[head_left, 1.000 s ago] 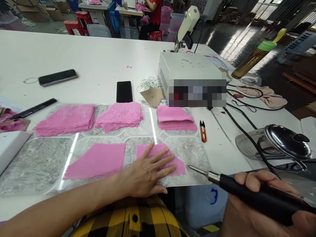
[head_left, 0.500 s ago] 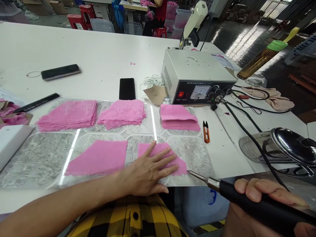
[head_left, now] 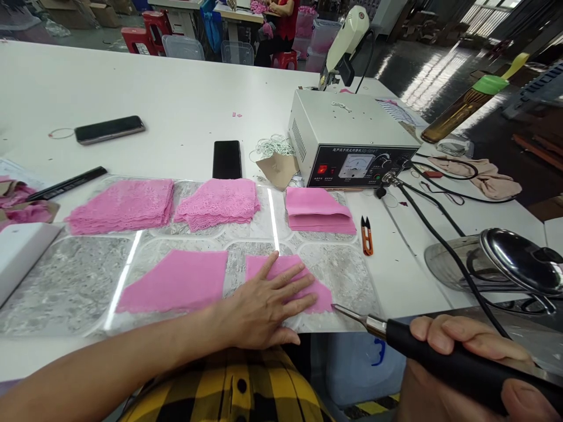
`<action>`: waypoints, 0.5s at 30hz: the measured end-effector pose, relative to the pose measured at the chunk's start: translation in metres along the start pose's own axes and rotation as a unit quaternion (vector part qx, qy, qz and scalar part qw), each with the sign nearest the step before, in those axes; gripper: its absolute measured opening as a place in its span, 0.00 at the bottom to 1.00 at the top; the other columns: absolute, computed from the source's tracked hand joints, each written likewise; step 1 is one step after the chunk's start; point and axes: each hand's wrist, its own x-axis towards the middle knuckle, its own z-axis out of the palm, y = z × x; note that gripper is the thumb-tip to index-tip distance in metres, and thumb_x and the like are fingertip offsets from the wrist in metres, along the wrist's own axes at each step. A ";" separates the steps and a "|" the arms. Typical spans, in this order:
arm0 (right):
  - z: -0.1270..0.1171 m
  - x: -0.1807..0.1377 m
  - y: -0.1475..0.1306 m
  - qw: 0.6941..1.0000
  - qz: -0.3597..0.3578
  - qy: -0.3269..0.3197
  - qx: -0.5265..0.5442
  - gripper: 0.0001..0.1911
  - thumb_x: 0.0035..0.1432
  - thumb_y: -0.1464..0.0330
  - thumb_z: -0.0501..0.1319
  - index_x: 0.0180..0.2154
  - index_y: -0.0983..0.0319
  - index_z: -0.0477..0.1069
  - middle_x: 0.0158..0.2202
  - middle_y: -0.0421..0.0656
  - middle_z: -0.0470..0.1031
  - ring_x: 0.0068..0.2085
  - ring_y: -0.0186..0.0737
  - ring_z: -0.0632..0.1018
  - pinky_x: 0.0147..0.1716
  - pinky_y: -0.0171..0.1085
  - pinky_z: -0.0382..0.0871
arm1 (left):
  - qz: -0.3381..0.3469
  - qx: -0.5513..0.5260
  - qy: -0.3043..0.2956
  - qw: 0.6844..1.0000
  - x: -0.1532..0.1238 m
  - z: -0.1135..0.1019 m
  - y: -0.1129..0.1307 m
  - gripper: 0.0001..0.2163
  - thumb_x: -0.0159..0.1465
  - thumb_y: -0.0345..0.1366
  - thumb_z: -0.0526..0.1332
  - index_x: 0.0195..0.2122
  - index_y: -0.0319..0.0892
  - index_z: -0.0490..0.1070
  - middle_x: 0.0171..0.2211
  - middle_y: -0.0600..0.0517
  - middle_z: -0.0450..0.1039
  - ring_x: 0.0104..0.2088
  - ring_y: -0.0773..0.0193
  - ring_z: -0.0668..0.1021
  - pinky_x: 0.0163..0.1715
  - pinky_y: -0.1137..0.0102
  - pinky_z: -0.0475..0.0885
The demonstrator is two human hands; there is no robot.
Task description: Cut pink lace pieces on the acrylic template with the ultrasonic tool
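My left hand [head_left: 266,305] lies flat with fingers spread on a small pink fabric piece [head_left: 317,296] on the grey marbled mat [head_left: 65,287]. My right hand [head_left: 466,357] is wrapped round a black-handled tool [head_left: 440,360] whose thin metal tip [head_left: 347,312] touches or nearly touches the right corner of that piece. A second flat pink piece [head_left: 176,281] lies to the left. Behind them sit two stacks of pink lace [head_left: 123,205] [head_left: 217,202] and a stack of plain pink fabric [head_left: 317,210].
A white control box with a dial [head_left: 352,140] stands behind the mat, its black cable [head_left: 440,246] running to the tool. Orange snips [head_left: 366,235], two phones [head_left: 227,159] [head_left: 109,129], a black ruler [head_left: 65,183] and a steel lid [head_left: 519,261] lie about. A person sits far back.
The tool's tip has moved left and down, from clear of the fabric to its right corner. My left hand has stayed flat on the piece.
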 end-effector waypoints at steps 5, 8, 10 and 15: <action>-0.007 0.002 0.002 1.000 0.012 0.010 0.006 0.10 0.46 0.58 0.52 0.25 0.56 0.66 0.24 0.40 0.60 0.23 0.39 0.59 0.21 0.41 0.54 | 0.005 0.006 0.015 1.000 0.000 0.000 0.000 0.30 0.70 0.55 0.48 0.67 0.41 0.55 0.68 0.44 0.51 0.69 0.49 0.53 0.67 0.45 0.30; -0.016 0.006 0.009 0.999 0.000 0.030 0.019 0.10 0.46 0.56 0.53 0.24 0.55 0.66 0.24 0.40 0.58 0.23 0.39 0.56 0.20 0.40 0.50 | 0.008 0.004 0.015 1.000 0.000 0.000 0.001 0.30 0.70 0.55 0.49 0.67 0.41 0.56 0.68 0.44 0.52 0.69 0.48 0.54 0.67 0.45 0.32; -0.022 0.009 0.014 0.999 -0.007 0.023 0.038 0.11 0.47 0.55 0.54 0.24 0.54 0.66 0.25 0.40 0.57 0.23 0.38 0.54 0.20 0.40 0.49 | 0.011 0.006 0.019 1.000 0.001 0.000 0.001 0.30 0.70 0.55 0.50 0.66 0.40 0.56 0.68 0.43 0.53 0.69 0.48 0.54 0.67 0.45 0.34; -0.019 0.006 0.011 0.999 0.006 0.011 0.034 0.12 0.49 0.54 0.54 0.25 0.54 0.68 0.26 0.41 0.58 0.24 0.40 0.56 0.23 0.43 0.52 | 0.004 0.000 0.034 0.999 -0.002 -0.006 0.003 0.32 0.68 0.55 0.52 0.66 0.39 0.57 0.67 0.42 0.53 0.69 0.47 0.53 0.67 0.44 0.38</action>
